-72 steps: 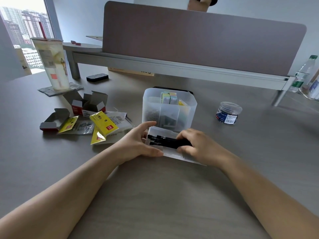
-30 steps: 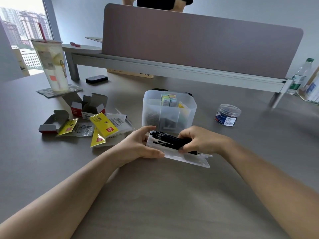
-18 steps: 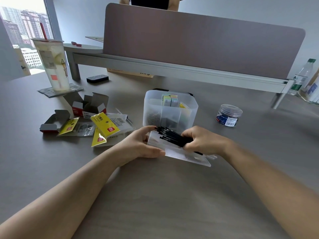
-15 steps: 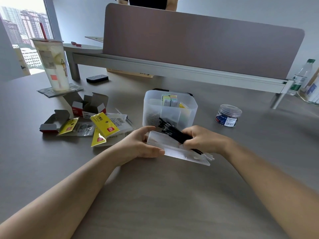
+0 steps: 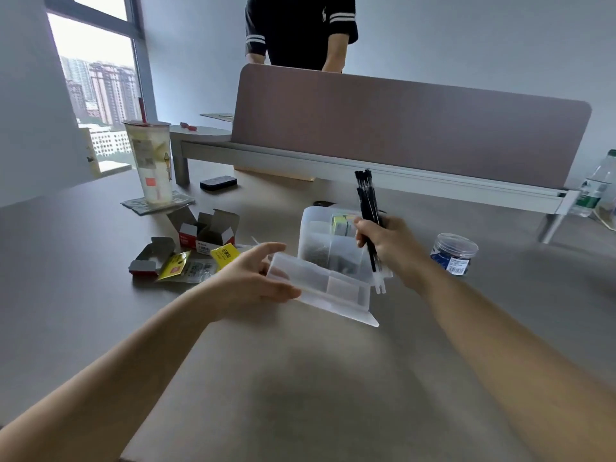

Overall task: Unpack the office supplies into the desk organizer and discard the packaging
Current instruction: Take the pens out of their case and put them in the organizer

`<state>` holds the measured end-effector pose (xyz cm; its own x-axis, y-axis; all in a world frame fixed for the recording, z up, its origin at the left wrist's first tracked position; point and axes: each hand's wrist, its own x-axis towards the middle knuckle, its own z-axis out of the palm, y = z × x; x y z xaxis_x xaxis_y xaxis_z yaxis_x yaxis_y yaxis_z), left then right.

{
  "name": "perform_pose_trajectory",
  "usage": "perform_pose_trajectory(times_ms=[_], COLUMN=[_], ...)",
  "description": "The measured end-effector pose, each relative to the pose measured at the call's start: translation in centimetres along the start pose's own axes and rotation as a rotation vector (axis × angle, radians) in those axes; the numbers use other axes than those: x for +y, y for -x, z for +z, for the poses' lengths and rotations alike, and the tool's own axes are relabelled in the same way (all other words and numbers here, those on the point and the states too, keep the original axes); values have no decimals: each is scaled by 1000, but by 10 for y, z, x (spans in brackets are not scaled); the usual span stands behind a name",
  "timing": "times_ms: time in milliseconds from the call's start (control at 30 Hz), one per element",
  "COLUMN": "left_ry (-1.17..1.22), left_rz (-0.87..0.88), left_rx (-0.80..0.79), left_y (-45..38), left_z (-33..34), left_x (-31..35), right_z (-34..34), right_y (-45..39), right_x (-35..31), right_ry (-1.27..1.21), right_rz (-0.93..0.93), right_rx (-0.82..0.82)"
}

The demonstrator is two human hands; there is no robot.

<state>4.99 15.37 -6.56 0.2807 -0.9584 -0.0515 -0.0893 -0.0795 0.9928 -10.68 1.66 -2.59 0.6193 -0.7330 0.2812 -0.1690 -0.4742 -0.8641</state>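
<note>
My right hand (image 5: 388,246) grips a bundle of black pens (image 5: 366,201), held nearly upright above the translucent desk organizer (image 5: 315,248). Their tips point up and their clear ends hang below my fist. My left hand (image 5: 248,283) holds the left end of the clear plastic pen case (image 5: 328,291), which lies open in front of the organizer with nothing in it. Small coloured boxes sit in the organizer's back compartment.
Opened cardboard boxes (image 5: 203,228) and yellow wrappers (image 5: 200,261) lie left of the organizer. A clear jar (image 5: 453,253) stands to the right. A drink cup (image 5: 151,161), a black eraser-like block (image 5: 218,182), a divider panel (image 5: 400,128), a water bottle (image 5: 596,185) and a person (image 5: 300,28) are behind.
My right hand has lifted the pens out of the clear case and turned them upright over the organizer. My head has tilted up. My left hand stays on the case.
</note>
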Motion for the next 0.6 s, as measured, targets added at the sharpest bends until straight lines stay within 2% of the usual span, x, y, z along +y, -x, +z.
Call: perform_pose_trajectory(times_ms=[100,300,467,600], left_ry=[27,28,7,5], left_rz=[26,57,127,139], left_rx=[12,57,139,216], left_y=[6,0,-12,-15], left_z=[-19,-63,-92,-107], left_x=[10,18,12,2], right_z=[4,12,26,36], right_y=[-18,-65,-101,-117], right_x=[-13,-21,-8,1], right_ry=[48,26,63,111], right_rz=[-33,-95,-104,-82], right_rx=[112,226,249,182])
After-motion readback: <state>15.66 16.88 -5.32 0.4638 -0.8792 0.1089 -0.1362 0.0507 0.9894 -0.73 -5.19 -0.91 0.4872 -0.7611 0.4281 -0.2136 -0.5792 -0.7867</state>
